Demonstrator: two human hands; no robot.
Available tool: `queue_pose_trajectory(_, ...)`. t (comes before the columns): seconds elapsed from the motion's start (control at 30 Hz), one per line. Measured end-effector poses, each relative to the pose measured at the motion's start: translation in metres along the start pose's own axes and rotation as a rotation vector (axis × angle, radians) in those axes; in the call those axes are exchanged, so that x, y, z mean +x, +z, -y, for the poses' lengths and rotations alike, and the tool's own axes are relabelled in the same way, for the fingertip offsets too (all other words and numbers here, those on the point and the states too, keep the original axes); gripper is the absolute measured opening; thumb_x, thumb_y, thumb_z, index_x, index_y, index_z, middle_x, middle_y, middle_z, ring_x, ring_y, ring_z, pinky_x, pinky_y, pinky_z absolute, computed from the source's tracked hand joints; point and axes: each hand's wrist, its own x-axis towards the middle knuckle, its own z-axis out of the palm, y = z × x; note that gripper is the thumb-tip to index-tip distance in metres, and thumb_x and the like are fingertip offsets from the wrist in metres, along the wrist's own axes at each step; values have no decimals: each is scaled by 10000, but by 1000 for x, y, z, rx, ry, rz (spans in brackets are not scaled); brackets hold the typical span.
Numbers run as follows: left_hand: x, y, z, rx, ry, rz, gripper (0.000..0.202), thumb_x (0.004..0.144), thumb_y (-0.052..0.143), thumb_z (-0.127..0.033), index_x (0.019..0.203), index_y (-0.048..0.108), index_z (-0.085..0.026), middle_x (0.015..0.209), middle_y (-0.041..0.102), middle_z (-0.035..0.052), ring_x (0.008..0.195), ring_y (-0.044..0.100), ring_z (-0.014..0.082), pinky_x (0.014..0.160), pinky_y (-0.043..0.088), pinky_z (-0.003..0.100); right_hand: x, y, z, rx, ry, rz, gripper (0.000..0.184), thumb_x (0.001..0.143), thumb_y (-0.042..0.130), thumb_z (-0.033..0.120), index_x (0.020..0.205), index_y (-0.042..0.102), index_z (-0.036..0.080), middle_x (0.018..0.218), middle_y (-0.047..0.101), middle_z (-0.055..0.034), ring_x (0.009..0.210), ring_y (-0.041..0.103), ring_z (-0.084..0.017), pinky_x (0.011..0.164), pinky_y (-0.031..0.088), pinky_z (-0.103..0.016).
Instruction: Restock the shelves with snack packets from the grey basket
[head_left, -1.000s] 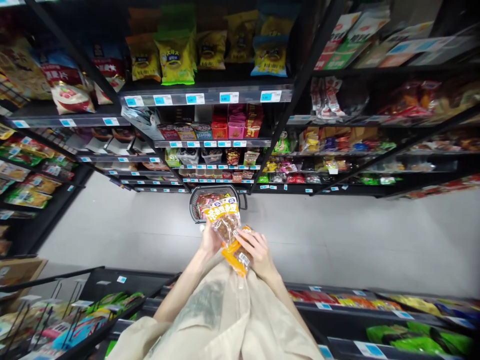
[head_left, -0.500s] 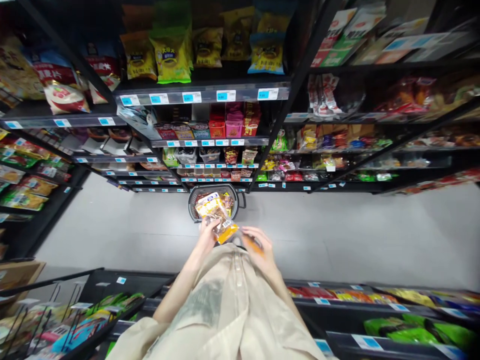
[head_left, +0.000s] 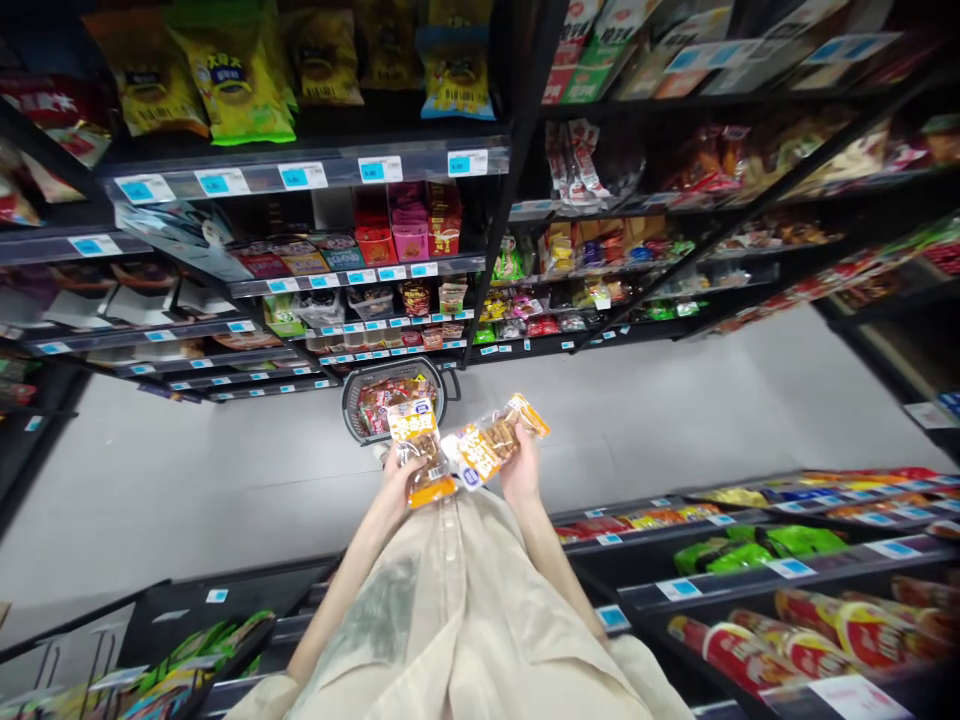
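the person stood in a narrow shop aisle with one snack packet in each hand. the left hand had its fingers clamped round the lower part of an orange and clear packet, held upright with its printed face turned up toward the eyes, which looked like a way to read the label. the right hand gripped a second, similar packet from beneath, fingers closed on it, so it lay tilted and stretched out to the left, its near end just beside the first packet. i could not tell whether the two touched.

both packets hung above a dark shopping basket that sat on the grey floor against the foot of the black shelving, already holding red and other packs.

much was hard to make out. the print on the packets was too small to read, and the fingertips of the right hand were hidden behind its packet. a pale shirt covered the lower body, and the shelves at the edges were smeared and cut off.
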Motion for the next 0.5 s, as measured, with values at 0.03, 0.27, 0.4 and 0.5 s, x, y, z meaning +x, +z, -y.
queue_pose_trajectory(0.03,0,3,3,-7,-6,-4,649,595,901,-178,1191,650,-229,1087,787,41,936,754,234,898,605,374,-2,1,-3,-21,-22,-7,386,884,740,550,1086,722,222,1006,809,-55,862,770,-233,717,632,-357)
queue_pose_trajectory(0.27,1,6,9,-6,-32,42,725,584,869,-139,1266,640,-234,1041,787,43,854,746,235,826,615,386,-14,0,-4,-196,-311,125,260,888,813,382,1107,779,247,1282,768,-113,1200,734,-322,1050,595,-582)
queue_pose_trajectory(0.4,3,6,6,-28,-29,40,795,596,810,-91,1348,618,-266,1096,786,31,855,735,223,831,607,375,-17,-2,6,-354,-608,421,214,929,777,272,1140,804,295,1373,740,-102,1408,616,-345,1176,497,-644)
queue_pose_trajectory(0.5,4,6,5,-83,5,56,772,618,773,-98,1355,626,-275,1184,777,33,950,737,223,862,590,334,-20,1,5,-581,-704,756,339,955,706,166,1253,778,312,1436,708,-91,1511,510,-318,1201,487,-633)
